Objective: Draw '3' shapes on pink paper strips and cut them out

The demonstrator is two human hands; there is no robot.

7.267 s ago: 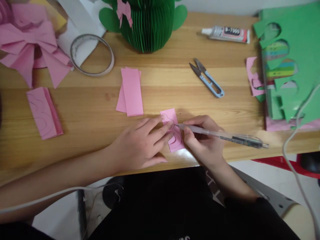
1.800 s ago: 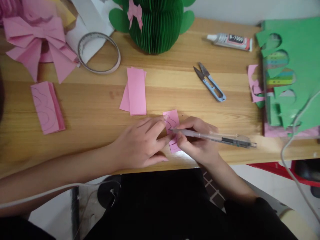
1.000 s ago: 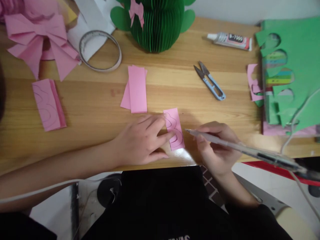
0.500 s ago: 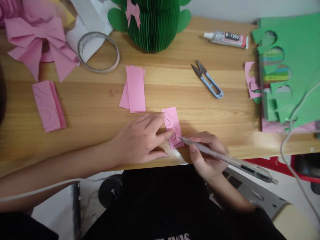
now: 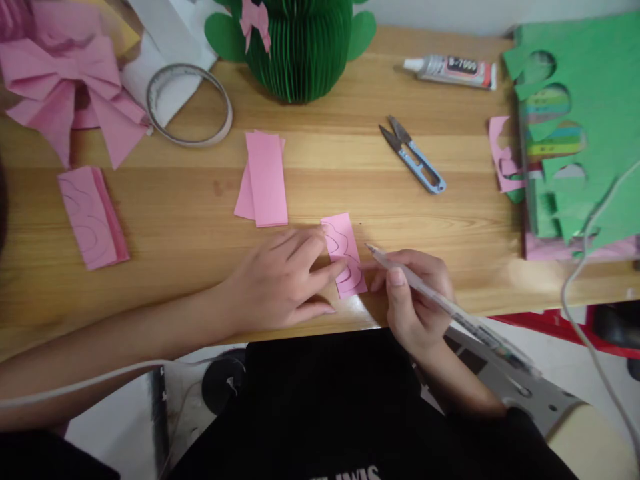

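A small pink paper strip point(image 5: 344, 248) with curved pen lines drawn on it lies near the front edge of the wooden table point(image 5: 165, 220). My left hand point(image 5: 280, 283) lies flat, fingers stretched out, pressing the strip's left side. My right hand point(image 5: 415, 300) is closed round a clear pen point(image 5: 450, 310). The pen's tip hovers just to the right of the strip, apart from the paper.
A stack of plain pink strips point(image 5: 265, 179) lies behind my left hand, and a drawn-on stack point(image 5: 93, 217) sits at the left. Thread snips point(image 5: 413, 163), a glue tube point(image 5: 453, 70), a tape ring point(image 5: 187, 103), a pink bow point(image 5: 70, 93), a green paper cactus point(image 5: 295, 47) and cut green sheets point(image 5: 580, 127) ring the table.
My right hand drew lines on the strip, swung away to the right, came back to the strip's lower edge, and now holds the pen tip just off its right side. My left hand stayed put.
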